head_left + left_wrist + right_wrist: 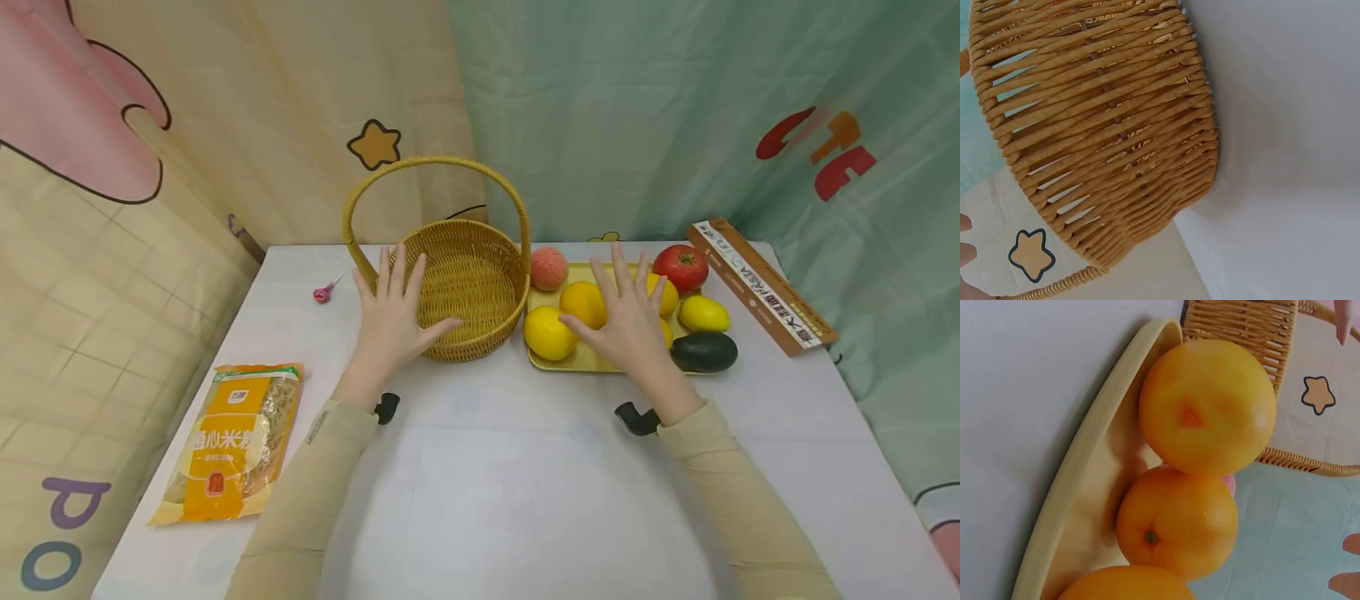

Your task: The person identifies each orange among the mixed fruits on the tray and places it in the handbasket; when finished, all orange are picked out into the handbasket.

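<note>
My left hand (390,317) is held with fingers spread above the front left of a woven basket (480,340) with a tall arched handle. The basket's woven side (1104,125) fills much of the left wrist view. Over the yellow tray (585,363) on the right, my right hand (630,321) is spread in the same way, holding nothing. On that tray lie a yellow round fruit (550,333), an orange (582,303), a lemon (703,313), a red apple-like fruit (681,267) and a dark green avocado-like fruit (705,352). My right hand partly hides other fruits.
A pink peach-like fruit (549,268) sits between basket and tray. At the far right lies a long pasta box (763,286). A bag of rice noodles (231,446) rests at the left, with a lollipop (322,294) behind it. Curtains (637,117) hang behind the table.
</note>
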A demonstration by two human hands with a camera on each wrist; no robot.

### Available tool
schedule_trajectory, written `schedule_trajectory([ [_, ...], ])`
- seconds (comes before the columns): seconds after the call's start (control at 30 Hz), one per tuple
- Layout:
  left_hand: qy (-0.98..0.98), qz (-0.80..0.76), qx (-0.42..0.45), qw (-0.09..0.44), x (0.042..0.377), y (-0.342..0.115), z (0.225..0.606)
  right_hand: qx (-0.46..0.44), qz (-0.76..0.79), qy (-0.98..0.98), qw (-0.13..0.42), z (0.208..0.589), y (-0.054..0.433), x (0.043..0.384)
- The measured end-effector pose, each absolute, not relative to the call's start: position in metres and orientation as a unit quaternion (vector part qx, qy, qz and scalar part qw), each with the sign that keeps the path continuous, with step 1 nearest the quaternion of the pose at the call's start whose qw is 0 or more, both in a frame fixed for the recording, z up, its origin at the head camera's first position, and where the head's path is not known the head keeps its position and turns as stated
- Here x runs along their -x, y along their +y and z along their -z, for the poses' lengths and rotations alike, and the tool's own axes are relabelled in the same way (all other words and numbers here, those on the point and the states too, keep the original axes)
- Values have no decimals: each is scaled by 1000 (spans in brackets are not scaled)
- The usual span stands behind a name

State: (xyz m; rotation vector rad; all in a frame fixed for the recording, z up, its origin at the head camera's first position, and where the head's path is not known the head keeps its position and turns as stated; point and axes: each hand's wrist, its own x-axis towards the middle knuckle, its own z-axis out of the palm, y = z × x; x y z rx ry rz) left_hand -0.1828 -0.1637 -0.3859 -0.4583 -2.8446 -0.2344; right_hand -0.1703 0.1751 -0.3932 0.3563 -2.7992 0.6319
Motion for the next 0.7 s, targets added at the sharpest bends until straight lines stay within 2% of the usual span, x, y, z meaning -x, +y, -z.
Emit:
schedule_trajectory([
  [0.43, -970, 161, 138, 114, 173, -179, 396, -136, -263, -950, 99, 399, 160, 160],
  [0.7, -957, 238, 110, 128, 167, -192, 407, -132, -316, -936, 82, 406, 154, 153],
])
